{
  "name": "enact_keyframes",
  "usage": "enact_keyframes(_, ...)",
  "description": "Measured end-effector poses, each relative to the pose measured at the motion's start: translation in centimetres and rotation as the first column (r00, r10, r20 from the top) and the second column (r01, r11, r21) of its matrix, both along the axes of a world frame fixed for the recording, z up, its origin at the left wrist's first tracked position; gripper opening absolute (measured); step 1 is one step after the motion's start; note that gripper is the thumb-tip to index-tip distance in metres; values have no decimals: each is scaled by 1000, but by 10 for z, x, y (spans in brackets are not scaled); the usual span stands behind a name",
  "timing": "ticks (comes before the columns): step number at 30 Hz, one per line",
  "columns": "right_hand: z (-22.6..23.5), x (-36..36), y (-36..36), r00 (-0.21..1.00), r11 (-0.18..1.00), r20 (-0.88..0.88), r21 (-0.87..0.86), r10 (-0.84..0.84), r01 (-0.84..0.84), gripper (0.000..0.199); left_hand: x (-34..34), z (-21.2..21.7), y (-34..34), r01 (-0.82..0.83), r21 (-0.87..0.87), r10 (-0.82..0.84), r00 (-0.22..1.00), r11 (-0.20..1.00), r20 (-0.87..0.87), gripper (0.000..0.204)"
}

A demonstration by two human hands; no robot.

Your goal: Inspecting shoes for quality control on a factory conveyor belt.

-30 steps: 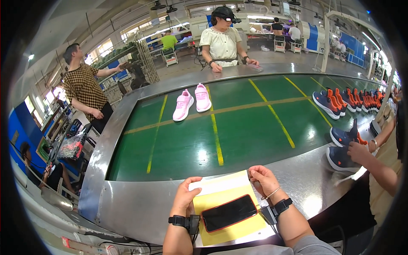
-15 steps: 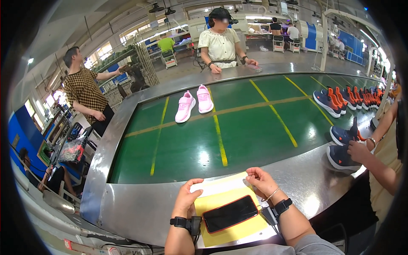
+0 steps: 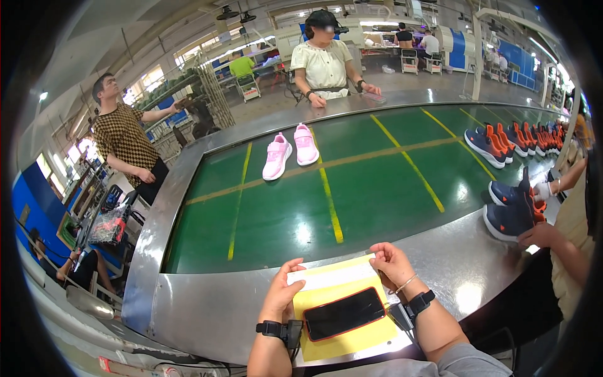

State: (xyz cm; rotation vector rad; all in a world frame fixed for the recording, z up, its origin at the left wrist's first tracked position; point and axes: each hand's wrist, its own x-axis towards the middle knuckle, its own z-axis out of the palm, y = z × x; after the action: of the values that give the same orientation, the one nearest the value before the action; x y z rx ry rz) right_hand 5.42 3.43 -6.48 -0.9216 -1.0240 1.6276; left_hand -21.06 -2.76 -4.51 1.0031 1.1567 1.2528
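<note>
A yellow paper sheet (image 3: 352, 349) with a white band (image 3: 339, 275) along its far edge lies at the metal table's near edge. At the band's left end is my left hand (image 3: 281, 294), thumb on the paper and fingers curled. My right hand (image 3: 394, 267) pinches the far right corner between thumb and fingers. On the sheet, between my wrists, rests a dark-screened phone (image 3: 344, 313) with a red-orange edge. Black straps with small devices circle both wrists.
Beyond the metal rim (image 3: 207, 295) runs a green conveyor belt (image 3: 270, 213) carrying pink shoes (image 3: 277, 158). Navy-and-orange shoes (image 3: 509, 213) stand at right by a co-worker's hand (image 3: 541, 236). Another person (image 3: 323, 66) stands across the belt; a third (image 3: 125, 132) stands at left.
My hands keep their hold on the sheet, with the view slightly shifted. At right, the co-worker's hands have moved around the navy shoes, and a white-gloved hand now shows there.
</note>
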Motion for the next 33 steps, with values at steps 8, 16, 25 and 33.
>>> enact_keyframes(8,-9,-2,5,992,993,54,20,-116,115,25,-15,-19,8,-34,57,40,994,998,-100,47)
enact_keyframes(16,-2,-11,4,969,987,198,98,-145,127,30,-13,-1,7,-96,-5,96,994,995,50,39)
enact_keyframes(25,-9,-21,2,984,990,108,47,-140,136,29,-25,-12,7,-123,27,122,992,992,17,38)
enact_keyframes(33,-8,-27,2,980,987,120,39,-158,154,28,-32,-12,7,-121,64,118,992,991,46,40)
